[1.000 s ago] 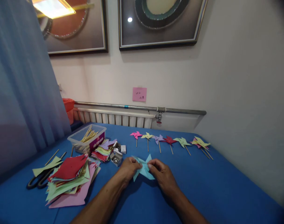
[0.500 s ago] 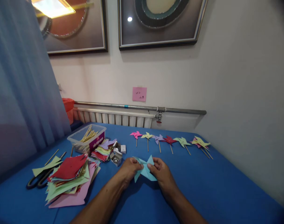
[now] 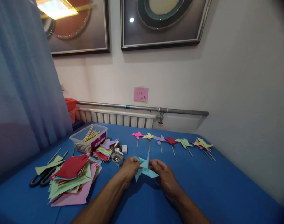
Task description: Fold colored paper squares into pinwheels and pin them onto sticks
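Note:
A light blue paper pinwheel (image 3: 145, 168) is held over the table, one blade standing upward and another pointing right. My left hand (image 3: 129, 171) is closed on its left side, thumb and fingers pinching the paper. Close against its right side is my right hand (image 3: 164, 174), with fingers curled and tips drawn together. The right blade partly covers those fingertips, so whether they grip paper or something small cannot be seen. Left of my hands sit small open boxes (image 3: 117, 158) with shiny metal pieces, beside a stack of small coloured paper pieces (image 3: 104, 152).
Finished pinwheels on sticks (image 3: 171, 141) lie in a row along the back. At left are a clear tub (image 3: 78, 137) of wooden sticks, a pile of coloured paper (image 3: 72, 174) and black-handled scissors (image 3: 42, 180). A pipe (image 3: 142, 108) runs along the wall.
My right thumb has come off the front of the pinwheel, and the right hand sits slightly farther right. The upper blade now stands narrower and more upright. My left hand keeps its pinch.

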Demonstrator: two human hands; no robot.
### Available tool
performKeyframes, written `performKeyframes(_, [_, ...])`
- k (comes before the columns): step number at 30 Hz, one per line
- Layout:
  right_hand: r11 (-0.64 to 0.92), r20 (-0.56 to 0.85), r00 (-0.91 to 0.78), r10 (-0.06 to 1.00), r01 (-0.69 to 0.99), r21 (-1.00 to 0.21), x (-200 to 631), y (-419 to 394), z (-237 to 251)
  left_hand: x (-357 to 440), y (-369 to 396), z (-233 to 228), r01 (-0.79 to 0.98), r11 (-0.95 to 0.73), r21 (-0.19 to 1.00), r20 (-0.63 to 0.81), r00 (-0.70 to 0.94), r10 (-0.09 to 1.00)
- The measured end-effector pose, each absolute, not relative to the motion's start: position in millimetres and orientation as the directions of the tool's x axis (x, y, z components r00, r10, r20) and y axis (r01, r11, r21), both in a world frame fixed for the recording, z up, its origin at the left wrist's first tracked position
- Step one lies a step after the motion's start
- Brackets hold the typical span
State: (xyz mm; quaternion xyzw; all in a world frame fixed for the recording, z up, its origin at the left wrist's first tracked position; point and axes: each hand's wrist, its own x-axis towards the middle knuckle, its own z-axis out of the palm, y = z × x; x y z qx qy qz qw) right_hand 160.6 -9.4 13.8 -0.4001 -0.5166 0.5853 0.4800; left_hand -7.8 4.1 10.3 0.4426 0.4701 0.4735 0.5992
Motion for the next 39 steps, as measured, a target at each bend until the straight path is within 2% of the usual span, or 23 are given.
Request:
performKeyframes(6, [0.001, 0.021, -0.201, 0.979, -0.097, -0.995, 162.2, 1.5, -0.6, -8.5, 7.2, 7.1, -0.044, 0.119, 0.992, -0.116, 0.055, 0.992])
performKeyframes(13, [0.03, 0.031, -0.223, 0.974, -0.01, -1.0, 160.6, 4.3, -9.6, -7.1, 5.0, 7.1, -0.084, 0.134, 0.987, -0.129, 0.07, 0.989])
performKeyframes(19, [0.042, 0.035, -0.225, 0.974, 0.028, -0.999, 155.9, -2.0, -6.1, -3.9, 3.2, 6.4, -0.098, 0.115, 0.988, -0.099, 0.157, 0.983])
performKeyframes(25, [0.032, 0.023, -0.147, 0.989, 0.054, -0.998, 151.5, -6.0, -7.6, -1.6, 6.3, -2.2, -0.118, 0.144, 0.982, -0.128, 0.133, 0.983])
performKeyframes(35, [0.022, 0.029, -0.141, 0.99, -0.046, -0.999, 149.6, -9.1, -4.6, 1.7, 3.7, 2.1, -0.183, 0.146, 0.972, -0.123, 0.129, 0.984])
performKeyframes(39, [0.006, 0.016, -0.142, 0.99, -0.072, -0.997, 150.9, -4.5, -10.8, 0.1, 5.9, -2.4, -0.147, 0.138, 0.979, -0.12, 0.126, 0.985])
